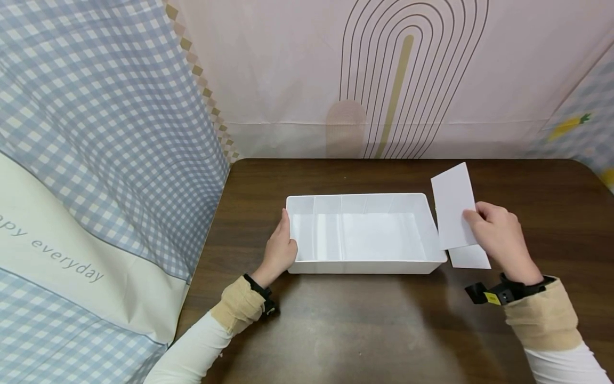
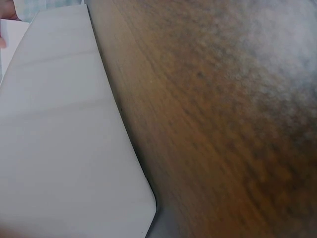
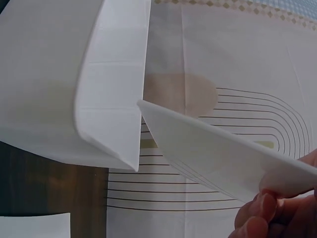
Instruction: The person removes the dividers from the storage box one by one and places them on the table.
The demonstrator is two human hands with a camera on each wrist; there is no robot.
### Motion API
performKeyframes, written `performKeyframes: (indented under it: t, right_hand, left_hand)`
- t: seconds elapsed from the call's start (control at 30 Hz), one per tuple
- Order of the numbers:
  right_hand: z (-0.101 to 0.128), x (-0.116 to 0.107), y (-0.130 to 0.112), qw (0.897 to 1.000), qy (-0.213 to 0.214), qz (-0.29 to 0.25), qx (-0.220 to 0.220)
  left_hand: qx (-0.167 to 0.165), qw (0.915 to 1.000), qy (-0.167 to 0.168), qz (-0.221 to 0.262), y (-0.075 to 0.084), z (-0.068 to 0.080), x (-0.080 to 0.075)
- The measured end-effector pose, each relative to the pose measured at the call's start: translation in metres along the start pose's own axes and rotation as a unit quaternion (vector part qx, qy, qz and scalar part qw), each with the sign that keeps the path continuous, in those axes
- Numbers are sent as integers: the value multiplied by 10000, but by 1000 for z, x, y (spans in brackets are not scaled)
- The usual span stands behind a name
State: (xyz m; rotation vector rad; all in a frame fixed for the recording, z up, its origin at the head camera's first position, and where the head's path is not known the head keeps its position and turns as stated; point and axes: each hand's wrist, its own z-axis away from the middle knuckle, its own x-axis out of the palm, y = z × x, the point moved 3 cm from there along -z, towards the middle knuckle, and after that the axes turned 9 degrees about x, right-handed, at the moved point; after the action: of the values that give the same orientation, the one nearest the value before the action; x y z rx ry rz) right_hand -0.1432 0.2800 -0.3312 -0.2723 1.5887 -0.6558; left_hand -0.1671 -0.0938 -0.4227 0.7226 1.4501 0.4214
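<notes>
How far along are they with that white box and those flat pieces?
Early on. The box looks empty, nothing slotted in yet. The left hand steadies its end; the right hand holds one white panel lifted beside it. A second panel lies on the table.

Your head camera looks forward and down from above, so you see the whole brown surface (image 1: pixel 364 330), the white tray (image 1: pixel 362 264) and the backdrop behind. Your left wrist camera sits very near the tray's outer wall (image 2: pixel 64 148) and looks along the surface. Your right wrist camera is low, close beside the tray (image 3: pixel 99 84), facing the backdrop. All three views share the tray.
</notes>
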Motion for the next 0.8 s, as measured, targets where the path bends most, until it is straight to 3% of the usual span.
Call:
performKeyframes:
  t: [0.8]
  right_hand:
    - [-9,-7,22,9990,-126,411,154]
  left_hand:
    - [80,10000,-2,-14,-1,-1,0]
